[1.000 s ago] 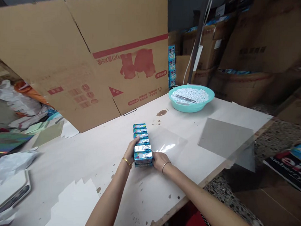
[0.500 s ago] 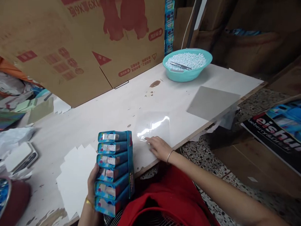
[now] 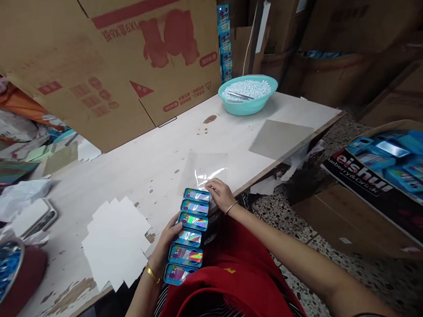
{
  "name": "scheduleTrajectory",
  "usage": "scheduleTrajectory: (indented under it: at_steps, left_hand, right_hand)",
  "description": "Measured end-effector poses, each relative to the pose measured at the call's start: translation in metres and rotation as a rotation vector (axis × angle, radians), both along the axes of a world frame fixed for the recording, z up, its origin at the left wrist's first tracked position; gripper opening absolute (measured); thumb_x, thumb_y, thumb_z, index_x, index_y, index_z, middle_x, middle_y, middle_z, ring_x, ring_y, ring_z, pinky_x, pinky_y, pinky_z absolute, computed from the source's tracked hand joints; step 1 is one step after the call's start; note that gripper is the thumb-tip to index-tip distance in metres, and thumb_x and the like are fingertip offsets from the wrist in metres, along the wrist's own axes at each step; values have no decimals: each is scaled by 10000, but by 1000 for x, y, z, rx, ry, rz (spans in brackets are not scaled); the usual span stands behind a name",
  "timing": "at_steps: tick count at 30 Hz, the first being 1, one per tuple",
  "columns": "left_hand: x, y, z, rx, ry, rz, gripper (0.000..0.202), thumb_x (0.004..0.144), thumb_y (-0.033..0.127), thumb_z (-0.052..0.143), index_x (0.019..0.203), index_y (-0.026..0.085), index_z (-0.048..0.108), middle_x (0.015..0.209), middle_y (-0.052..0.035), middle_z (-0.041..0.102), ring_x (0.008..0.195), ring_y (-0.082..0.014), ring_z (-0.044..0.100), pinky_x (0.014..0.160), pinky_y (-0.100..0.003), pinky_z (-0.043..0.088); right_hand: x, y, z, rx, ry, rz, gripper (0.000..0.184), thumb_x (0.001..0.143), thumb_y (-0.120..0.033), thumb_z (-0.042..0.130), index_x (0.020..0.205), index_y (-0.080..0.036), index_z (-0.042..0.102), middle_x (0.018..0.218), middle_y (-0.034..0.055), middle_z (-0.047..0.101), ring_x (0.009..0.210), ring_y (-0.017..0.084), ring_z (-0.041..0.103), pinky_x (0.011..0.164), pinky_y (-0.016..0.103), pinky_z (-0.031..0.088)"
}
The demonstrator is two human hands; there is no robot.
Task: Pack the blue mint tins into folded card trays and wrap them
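Observation:
My left hand (image 3: 172, 232) is closed on a row of small blue tins (image 3: 189, 238), its thumb along their left side. The tins stand in line with their shiny, windowed faces turned up toward me. At the row's far end, my right hand (image 3: 221, 194) has its fingers curled together at the near edge of a clear plastic sheet (image 3: 216, 162), and appears to pinch it. Glare streaks the sheet, which lies on the worktable (image 3: 162, 166). The undersides of the tins and most of my left fingers are hidden.
White cards (image 3: 116, 243) lie fanned at left, near a red bowl (image 3: 29, 272) of blue pieces. Behind stands a big cardboard box (image 3: 131, 72). A turquoise basin (image 3: 246, 106) of white pellets and a greyish sheet (image 3: 281, 138) are at right, beyond them a carton (image 3: 363, 191) of tins.
My left hand has moved the row rightward and turned it so the windowed faces point up, close to my right hand. My right fingers have curled at the sheet's edge. The view has shifted.

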State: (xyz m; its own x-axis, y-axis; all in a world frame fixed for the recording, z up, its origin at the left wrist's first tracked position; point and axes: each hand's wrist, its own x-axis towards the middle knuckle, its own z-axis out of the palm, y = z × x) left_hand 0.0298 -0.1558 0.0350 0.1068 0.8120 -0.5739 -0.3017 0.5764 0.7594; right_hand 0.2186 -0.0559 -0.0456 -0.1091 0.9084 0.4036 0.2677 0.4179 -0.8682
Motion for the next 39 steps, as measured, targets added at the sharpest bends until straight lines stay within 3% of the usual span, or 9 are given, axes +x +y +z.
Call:
scheduleTrajectory:
  at_steps: [4,11,19,23,26,31,33,36,39]
  left_hand:
    - [3,-4,7,19,-9,-25,575,716,366,674,1248,207,528,1129,-94,654,929,-256,653,758,-319,523]
    - [7,1,9,4,-54,-33,518,781,361,606,1267,218,502,1118,-89,658,973,-246,638,807,-318,506]
    - [24,22,10,7,-60,-65,556,695,407,671,1184,162,573,1017,-106,690,830,-247,666,692,-306,520]
    - [23,45,8,-19,-62,-104,487,708,358,683,1140,151,593,944,-93,707,749,-212,666,691,-289,508]
    - [20,58,5,-72,-9,-95,426,725,369,672,1074,132,612,844,-83,711,681,-195,661,654,-283,504]
    - [18,62,5,-109,18,-128,443,757,425,630,1089,134,597,858,-83,704,705,-201,665,665,-299,510]
    - [18,62,4,-101,27,-159,462,757,446,624,1094,132,594,853,-86,701,698,-200,660,671,-306,507]
    - [16,64,0,-16,116,-189,474,740,465,637,1080,136,601,844,-75,693,705,-188,647,697,-306,497]
    - [7,67,-7,122,322,-223,511,734,535,607,1043,128,625,873,-77,688,782,-207,638,739,-320,483]
  right_hand:
    - [1,6,13,43,-4,-85,180,882,-279,502,809,-194,644,851,52,570,867,178,525,807,314,425]
    - [4,12,0,-1,-38,3,228,889,-279,490,850,-209,703,822,43,562,842,174,527,781,307,422]
    - [11,25,5,-40,129,-2,227,885,-314,504,892,-214,707,817,34,575,824,158,553,767,285,443]
    - [17,41,2,-35,39,-12,240,888,-268,466,899,-187,692,826,53,596,848,174,553,805,306,440]
    - [22,44,-8,-17,-117,-12,289,852,-184,438,1051,-153,644,925,90,613,911,201,534,868,352,422]
    - [27,24,-19,64,-248,0,590,706,-126,507,1294,-141,466,1178,113,549,1102,240,450,977,401,360]
    - [27,19,-17,62,-319,-42,519,723,-130,511,1241,-138,509,1142,115,562,1074,245,459,954,397,367]
    - [23,23,-10,7,-419,-156,223,845,-171,446,964,-166,635,938,92,604,925,230,497,837,362,393]
    - [16,30,-3,-22,-479,-224,249,909,-220,404,813,-177,630,853,77,595,854,215,499,762,330,379]
